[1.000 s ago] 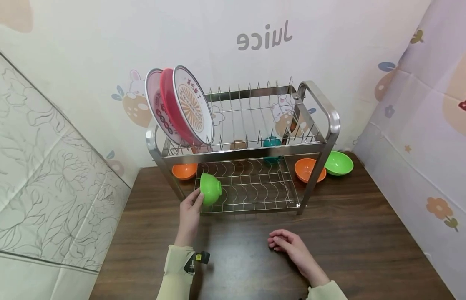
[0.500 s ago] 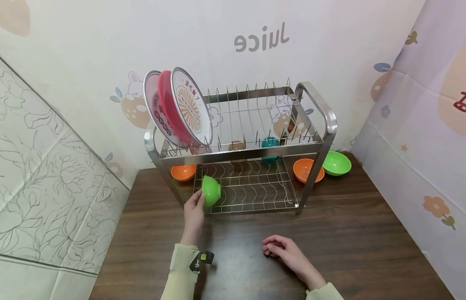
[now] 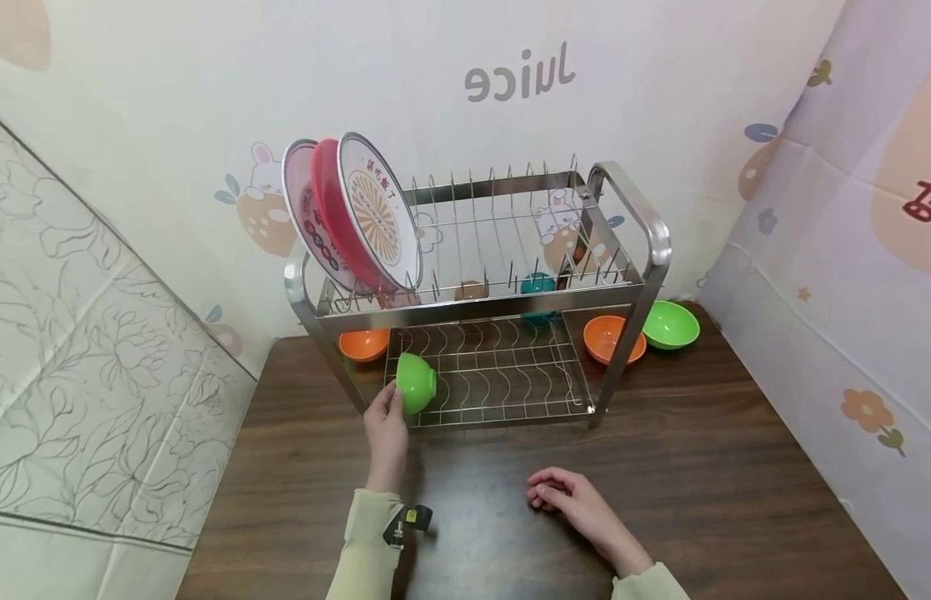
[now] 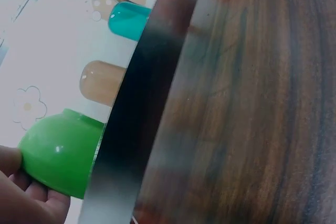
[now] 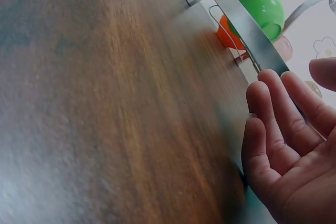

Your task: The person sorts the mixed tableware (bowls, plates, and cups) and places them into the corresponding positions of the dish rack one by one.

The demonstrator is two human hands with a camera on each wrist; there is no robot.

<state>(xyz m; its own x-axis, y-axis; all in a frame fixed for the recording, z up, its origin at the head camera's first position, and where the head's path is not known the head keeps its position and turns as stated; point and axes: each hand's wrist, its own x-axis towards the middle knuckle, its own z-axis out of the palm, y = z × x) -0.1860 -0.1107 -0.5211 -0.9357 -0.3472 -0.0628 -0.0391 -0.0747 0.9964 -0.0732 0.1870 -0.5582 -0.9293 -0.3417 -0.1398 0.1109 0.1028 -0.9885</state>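
Observation:
My left hand [image 3: 387, 433] pinches the rim of a green bowl [image 3: 416, 383] between thumb and fingers. The bowl is tipped on its side, its mouth to the left, at the left front of the wire lower shelf [image 3: 510, 410] of a metal dish rack. In the left wrist view, the shelf's front bar [image 4: 137, 108] hides the bowl's lower edge, so I cannot tell whether it touches the wires. My right hand [image 3: 578, 504] holds nothing and lies near the table in front of the rack, fingers loosely bent, as the right wrist view also shows.
Upright plates [image 3: 378, 212] fill the left end of the rack's upper tier [image 3: 480, 308]. Behind the rack stand a teal cup [image 3: 538, 287] and a tan cup [image 3: 471, 290]. Orange bowls [image 3: 363, 344] flank it, with another green bowl [image 3: 670, 325] at far right.
The green bowl has come down slightly at the shelf's left end, still in the left hand's pinch. My right hand has shifted a little to the left.

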